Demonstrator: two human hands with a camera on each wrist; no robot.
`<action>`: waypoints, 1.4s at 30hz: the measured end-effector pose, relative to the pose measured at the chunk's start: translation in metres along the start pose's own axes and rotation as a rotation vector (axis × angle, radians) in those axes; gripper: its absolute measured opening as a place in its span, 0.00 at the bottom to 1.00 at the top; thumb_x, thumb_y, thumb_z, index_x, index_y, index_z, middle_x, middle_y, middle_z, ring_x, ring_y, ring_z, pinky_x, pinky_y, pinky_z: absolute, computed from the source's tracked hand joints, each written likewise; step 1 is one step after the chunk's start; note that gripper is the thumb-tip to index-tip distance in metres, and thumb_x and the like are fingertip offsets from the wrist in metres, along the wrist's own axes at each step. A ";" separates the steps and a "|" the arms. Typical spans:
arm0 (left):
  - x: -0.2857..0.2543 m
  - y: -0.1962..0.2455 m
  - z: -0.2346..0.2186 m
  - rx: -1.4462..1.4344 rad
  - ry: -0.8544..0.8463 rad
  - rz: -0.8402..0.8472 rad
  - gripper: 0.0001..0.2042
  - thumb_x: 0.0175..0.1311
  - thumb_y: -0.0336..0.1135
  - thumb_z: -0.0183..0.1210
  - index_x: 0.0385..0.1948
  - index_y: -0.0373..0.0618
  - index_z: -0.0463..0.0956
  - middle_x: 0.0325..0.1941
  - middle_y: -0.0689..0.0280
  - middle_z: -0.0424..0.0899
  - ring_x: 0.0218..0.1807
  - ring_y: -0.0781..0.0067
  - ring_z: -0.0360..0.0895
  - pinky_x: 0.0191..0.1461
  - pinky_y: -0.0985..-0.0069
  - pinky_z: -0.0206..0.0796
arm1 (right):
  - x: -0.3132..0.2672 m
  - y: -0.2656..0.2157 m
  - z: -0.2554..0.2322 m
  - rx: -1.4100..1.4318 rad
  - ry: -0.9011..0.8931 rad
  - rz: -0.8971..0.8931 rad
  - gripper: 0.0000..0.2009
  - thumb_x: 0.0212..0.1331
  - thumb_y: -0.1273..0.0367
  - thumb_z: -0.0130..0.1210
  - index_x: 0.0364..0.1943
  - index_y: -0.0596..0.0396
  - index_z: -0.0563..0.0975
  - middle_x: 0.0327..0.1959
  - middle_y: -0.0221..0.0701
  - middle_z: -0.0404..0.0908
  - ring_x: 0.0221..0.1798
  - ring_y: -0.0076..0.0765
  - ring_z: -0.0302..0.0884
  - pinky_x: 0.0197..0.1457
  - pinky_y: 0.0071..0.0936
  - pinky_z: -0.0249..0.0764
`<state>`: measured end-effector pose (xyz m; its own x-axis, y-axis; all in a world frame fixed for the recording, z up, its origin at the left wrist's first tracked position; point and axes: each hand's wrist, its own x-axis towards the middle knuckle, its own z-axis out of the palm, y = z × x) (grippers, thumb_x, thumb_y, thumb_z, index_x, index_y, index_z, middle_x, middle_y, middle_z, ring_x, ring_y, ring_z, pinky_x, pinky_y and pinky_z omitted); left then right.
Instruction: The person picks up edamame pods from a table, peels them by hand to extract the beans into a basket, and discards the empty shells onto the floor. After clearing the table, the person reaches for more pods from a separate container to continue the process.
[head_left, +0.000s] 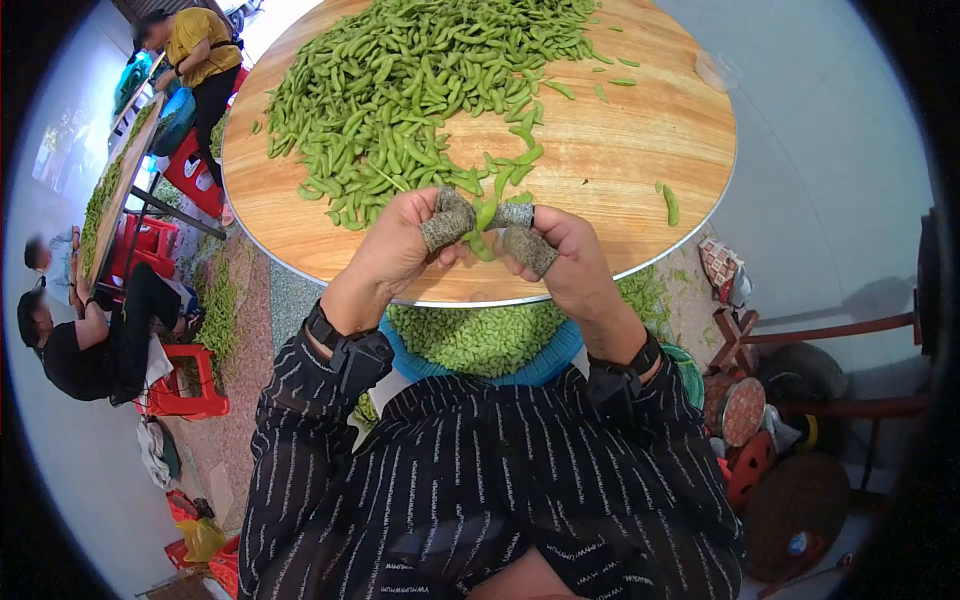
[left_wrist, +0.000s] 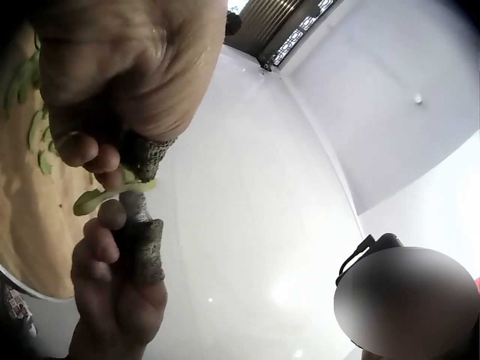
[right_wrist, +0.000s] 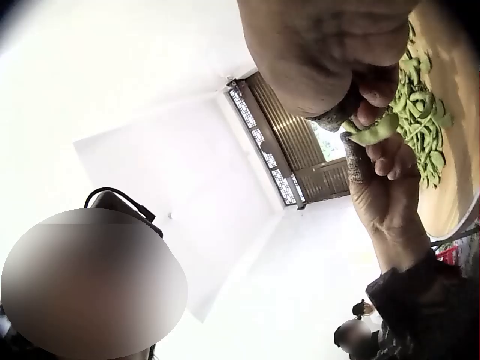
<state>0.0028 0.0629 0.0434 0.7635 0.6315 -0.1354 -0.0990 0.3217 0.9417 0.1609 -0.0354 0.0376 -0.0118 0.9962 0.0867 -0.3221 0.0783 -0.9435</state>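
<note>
Just over the near edge of the round wooden table (head_left: 620,130), both hands meet at a green soybean pod (head_left: 485,213). My left hand (head_left: 390,245) pinches it between thumb and finger, which wear grey speckled finger covers (head_left: 447,228). From the other side my right hand (head_left: 575,255), with similar covers, pinches at the pod too. Green also shows lower between the fingertips. In the right wrist view the curved pod (right_wrist: 375,131) spans the gap between the hands; part of it is hidden by fingers. A large heap of soybean pods (head_left: 400,90) lies beyond the hands.
Below the table edge, a blue basin (head_left: 570,345) holds shelled green beans. A few loose pods (head_left: 671,205) lie at the table's right. Wooden furniture (head_left: 740,340) stands right; red stools (head_left: 185,380) and people at another table (head_left: 120,190) are left.
</note>
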 end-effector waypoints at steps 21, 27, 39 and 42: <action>0.007 0.000 -0.008 0.281 -0.054 0.031 0.05 0.54 0.30 0.54 0.28 0.40 0.72 0.22 0.73 0.73 0.22 0.87 0.66 0.25 0.89 0.58 | 0.007 0.012 0.001 -0.019 0.096 -0.033 0.05 0.50 0.78 0.47 0.30 0.59 0.73 0.23 0.23 0.72 0.24 0.14 0.64 0.26 0.12 0.62; 0.003 0.017 0.007 1.255 0.019 0.509 0.11 0.50 0.33 0.55 0.33 0.39 0.67 0.24 0.65 0.71 0.26 0.70 0.70 0.28 0.77 0.61 | 0.006 0.012 -0.005 0.058 0.192 -0.001 0.06 0.49 0.80 0.44 0.30 0.60 0.73 0.23 0.25 0.73 0.23 0.15 0.64 0.25 0.12 0.61; 0.002 -0.004 0.005 1.427 -0.082 0.626 0.09 0.46 0.32 0.54 0.25 0.40 0.64 0.20 0.56 0.70 0.25 0.53 0.69 0.25 0.67 0.60 | 0.006 0.015 -0.005 0.109 0.130 -0.037 0.03 0.50 0.77 0.48 0.28 0.59 0.72 0.22 0.25 0.72 0.23 0.15 0.64 0.26 0.12 0.61; 0.005 -0.018 0.000 1.025 -0.163 0.620 0.10 0.50 0.36 0.53 0.27 0.39 0.65 0.19 0.58 0.69 0.20 0.60 0.68 0.25 0.70 0.60 | 0.007 0.023 -0.010 0.082 0.070 -0.086 0.03 0.51 0.75 0.50 0.29 0.58 0.72 0.23 0.25 0.73 0.24 0.15 0.65 0.27 0.12 0.62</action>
<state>0.0085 0.0605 0.0259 0.8441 0.3602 0.3971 0.0189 -0.7601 0.6495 0.1624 -0.0266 0.0133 0.0844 0.9865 0.1406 -0.3950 0.1626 -0.9042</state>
